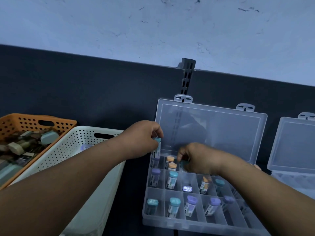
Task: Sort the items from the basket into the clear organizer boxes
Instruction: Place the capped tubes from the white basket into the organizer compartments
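A clear organizer box lies open in front of me, its lid leaning back against the dark panel. Several small capped containers with teal, purple and orange caps stand in its compartments. My left hand holds a teal-capped container upright over the box's back left corner. My right hand is closed around a small teal-capped item above the back row, beside two orange-capped containers. A white perforated basket stands on the left under my left forearm.
An orange perforated basket full of mixed small items sits at the far left. A second clear organizer box stands open at the right edge. A dark partition with a slotted post runs behind everything.
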Action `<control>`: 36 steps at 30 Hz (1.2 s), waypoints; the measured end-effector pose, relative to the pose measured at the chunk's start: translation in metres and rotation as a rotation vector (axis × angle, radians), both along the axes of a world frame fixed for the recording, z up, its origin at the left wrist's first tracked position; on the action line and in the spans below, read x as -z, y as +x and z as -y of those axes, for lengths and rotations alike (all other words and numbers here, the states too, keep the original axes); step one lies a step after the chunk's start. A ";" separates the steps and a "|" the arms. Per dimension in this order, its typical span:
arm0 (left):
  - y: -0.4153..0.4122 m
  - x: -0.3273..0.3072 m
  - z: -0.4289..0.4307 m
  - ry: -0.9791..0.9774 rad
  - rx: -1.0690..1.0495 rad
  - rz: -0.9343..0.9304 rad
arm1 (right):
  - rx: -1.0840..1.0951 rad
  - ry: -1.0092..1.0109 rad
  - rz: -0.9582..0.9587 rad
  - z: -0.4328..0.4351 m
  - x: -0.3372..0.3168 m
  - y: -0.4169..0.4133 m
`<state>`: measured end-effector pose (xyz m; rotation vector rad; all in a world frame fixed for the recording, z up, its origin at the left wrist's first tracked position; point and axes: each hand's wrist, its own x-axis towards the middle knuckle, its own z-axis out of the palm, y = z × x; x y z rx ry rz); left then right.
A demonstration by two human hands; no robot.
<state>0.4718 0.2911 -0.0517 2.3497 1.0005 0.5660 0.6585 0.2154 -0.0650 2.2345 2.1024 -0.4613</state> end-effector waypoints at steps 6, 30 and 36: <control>-0.003 -0.002 -0.001 -0.006 0.024 -0.002 | 0.070 0.044 -0.008 -0.007 0.002 0.001; 0.010 -0.002 -0.005 -0.094 0.054 0.055 | 0.223 0.270 -0.071 -0.012 -0.023 -0.008; 0.023 -0.008 0.003 -0.234 0.086 0.276 | 0.076 0.321 -0.649 0.002 -0.031 -0.017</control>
